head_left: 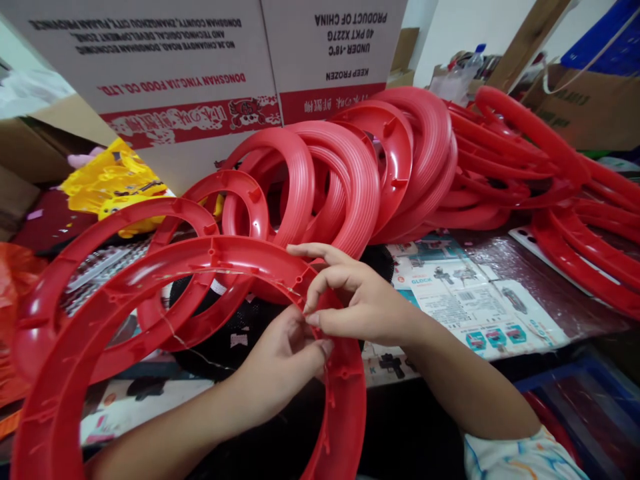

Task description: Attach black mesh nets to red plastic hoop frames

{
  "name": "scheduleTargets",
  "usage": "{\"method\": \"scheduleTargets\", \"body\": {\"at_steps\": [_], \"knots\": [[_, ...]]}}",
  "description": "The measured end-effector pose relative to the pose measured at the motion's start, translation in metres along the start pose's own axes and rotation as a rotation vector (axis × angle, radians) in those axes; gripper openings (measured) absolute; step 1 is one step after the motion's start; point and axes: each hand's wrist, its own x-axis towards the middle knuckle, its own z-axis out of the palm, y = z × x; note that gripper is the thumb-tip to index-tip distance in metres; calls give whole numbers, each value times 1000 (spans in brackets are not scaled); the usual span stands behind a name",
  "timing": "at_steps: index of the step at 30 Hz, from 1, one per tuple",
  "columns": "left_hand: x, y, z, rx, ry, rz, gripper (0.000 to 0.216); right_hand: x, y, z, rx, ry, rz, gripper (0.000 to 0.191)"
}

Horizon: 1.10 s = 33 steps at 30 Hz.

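A large red plastic ring (150,267) fills the lower left, its hollow inner side facing me. My left hand (285,360) grips the ring's right rim from below, fingers curled round it. My right hand (350,297) is closed in a pinch at the same spot on the rim, thumb and forefinger pressed together on something too small to make out. A thin thread runs along the ring's channel toward the pinch. A black mesh piece (235,333) lies under the ring.
Several more red rings (350,173) lean in a row behind and pile up at the right (575,200). Cardboard boxes (200,73) stand at the back. A yellow toy (115,180) lies at the left. Printed toy packaging (470,300) covers the table.
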Motion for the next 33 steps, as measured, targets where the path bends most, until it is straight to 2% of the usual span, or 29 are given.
{"method": "scheduleTargets", "body": {"at_steps": [6, 11, 14, 16, 20, 23, 29, 33], "knots": [[1, 11, 0, 149, -85, 46, 23, -3, 1, 7, -138, 23, -35, 11], [-4, 7, 0, 263, -191, -73, 19, -5, 3, 6, -135, 110, -103, 3], [-5, 6, 1, 279, -280, -151, 25, -7, 1, 1, -160, 50, -144, 9], [-5, 6, 1, 301, -298, -144, 29, -8, -2, -3, -176, -27, -175, 13], [-6, 5, -1, 341, -299, -163, 38, -10, -7, -9, -216, -135, -182, 5], [-8, 4, -5, 323, -333, -218, 33, -9, -7, -12, -218, -141, -172, 3], [-15, 7, -10, 322, -467, -222, 18, -4, -1, -14, -175, -150, -172, 7], [-16, 7, -13, 223, -515, -249, 13, -2, 2, -13, -114, -107, -187, 10]]}}
